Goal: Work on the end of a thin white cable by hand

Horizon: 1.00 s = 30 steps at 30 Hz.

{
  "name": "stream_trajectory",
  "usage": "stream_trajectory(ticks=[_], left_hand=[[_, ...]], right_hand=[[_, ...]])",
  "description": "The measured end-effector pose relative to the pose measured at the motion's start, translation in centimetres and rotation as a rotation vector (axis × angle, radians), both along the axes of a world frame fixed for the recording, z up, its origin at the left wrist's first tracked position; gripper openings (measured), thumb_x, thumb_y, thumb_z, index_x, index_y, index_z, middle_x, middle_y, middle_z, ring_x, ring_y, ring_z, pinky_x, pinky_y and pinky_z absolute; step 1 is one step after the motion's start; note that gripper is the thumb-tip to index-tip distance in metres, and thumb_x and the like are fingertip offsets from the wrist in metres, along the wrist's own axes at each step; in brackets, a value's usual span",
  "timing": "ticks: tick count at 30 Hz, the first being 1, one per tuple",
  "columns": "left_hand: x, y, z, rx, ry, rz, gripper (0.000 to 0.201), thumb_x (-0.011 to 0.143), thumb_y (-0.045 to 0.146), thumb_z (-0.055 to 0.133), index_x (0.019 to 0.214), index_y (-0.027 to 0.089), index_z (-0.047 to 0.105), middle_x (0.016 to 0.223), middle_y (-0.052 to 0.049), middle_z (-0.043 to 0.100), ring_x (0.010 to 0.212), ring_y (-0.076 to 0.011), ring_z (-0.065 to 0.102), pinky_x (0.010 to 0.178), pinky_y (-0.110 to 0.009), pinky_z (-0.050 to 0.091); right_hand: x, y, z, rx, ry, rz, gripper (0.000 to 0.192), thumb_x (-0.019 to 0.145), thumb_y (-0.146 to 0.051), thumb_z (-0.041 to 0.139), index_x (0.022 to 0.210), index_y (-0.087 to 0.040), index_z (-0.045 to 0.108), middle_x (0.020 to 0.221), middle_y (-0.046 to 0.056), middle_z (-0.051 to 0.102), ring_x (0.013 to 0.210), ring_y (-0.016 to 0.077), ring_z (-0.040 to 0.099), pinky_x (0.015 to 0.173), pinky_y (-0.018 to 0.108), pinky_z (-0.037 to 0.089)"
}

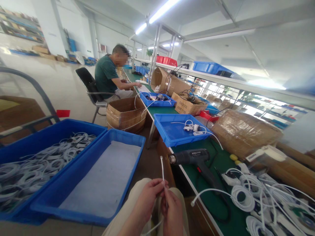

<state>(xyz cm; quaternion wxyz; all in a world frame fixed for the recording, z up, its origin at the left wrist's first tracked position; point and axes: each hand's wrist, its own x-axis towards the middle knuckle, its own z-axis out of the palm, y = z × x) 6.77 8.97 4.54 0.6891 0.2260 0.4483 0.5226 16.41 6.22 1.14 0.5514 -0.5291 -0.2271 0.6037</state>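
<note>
My left hand (147, 198) and my right hand (172, 209) meet over my lap and both pinch one thin white cable (162, 168). Its free end stands straight up above my fingers; the rest trails down between my knees. A black heat gun (194, 159) lies on the green bench just right of my hands. Further right, a heap of coiled white cables (258, 196) covers the bench.
Left of my lap stand two blue bins: one lined with grey foam (98, 177), one full of coiled white cables (36, 160). Another blue tray (177, 131) with a few cables sits on the bench. Cardboard boxes (125, 113) stand beyond. A seated person (109, 75) works further along.
</note>
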Motion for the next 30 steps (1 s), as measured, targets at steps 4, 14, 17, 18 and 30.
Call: stream_trajectory(ticks=[4,14,17,18,30], left_hand=[[0.1,0.0,-0.1,-0.011,-0.002,-0.010,0.038,0.059,0.045,0.096,0.078,0.016,0.082,0.069,-0.002,0.071,0.064,-0.0140,0.057,0.067,-0.025,0.045],[-0.1,-0.1,0.0,-0.016,-0.012,-0.001,0.042,0.056,0.047,0.099,0.077,0.015,0.081,0.064,-0.001,0.067,0.061,-0.0127,0.054,0.063,-0.024,0.044],[-0.1,-0.1,0.0,-0.022,-0.013,0.032,0.046,0.052,0.047,0.100,0.077,0.013,0.081,0.068,-0.003,0.071,0.062,-0.0124,0.055,0.064,-0.024,0.044],[-0.1,-0.1,0.0,-0.020,-0.015,0.043,0.046,0.052,0.047,0.101,0.076,0.013,0.081,0.069,-0.003,0.071,0.062,-0.0124,0.055,0.063,-0.024,0.044],[-0.8,0.1,-0.6,0.047,0.092,0.062,0.041,0.060,0.050,0.094,0.066,0.016,0.071,0.054,0.004,0.054,0.054,-0.0115,0.047,0.055,-0.023,0.039]], right_hand=[[0.2,0.0,-0.1,0.004,-0.011,0.011,0.058,0.071,-0.072,0.086,0.069,-0.018,0.067,0.053,-0.006,0.043,0.049,0.0098,0.033,0.048,0.025,0.019],[-0.1,0.0,-0.3,0.013,-0.001,-0.001,0.063,0.066,-0.075,0.089,0.064,-0.018,0.063,0.051,-0.007,0.040,0.046,0.0089,0.031,0.047,0.024,0.017],[-0.2,0.1,-0.1,0.009,0.002,0.000,0.063,0.065,-0.076,0.089,0.064,-0.018,0.063,0.053,-0.007,0.040,0.049,0.0092,0.031,0.047,0.024,0.017],[-0.3,0.1,0.0,0.006,0.002,0.005,0.063,0.066,-0.075,0.089,0.065,-0.018,0.064,0.053,-0.007,0.040,0.050,0.0093,0.030,0.047,0.024,0.017],[-0.9,0.2,-0.9,-0.023,-0.024,0.060,0.061,0.067,-0.074,0.089,0.070,-0.017,0.069,0.058,-0.005,0.043,0.052,0.0096,0.033,0.049,0.024,0.019]])
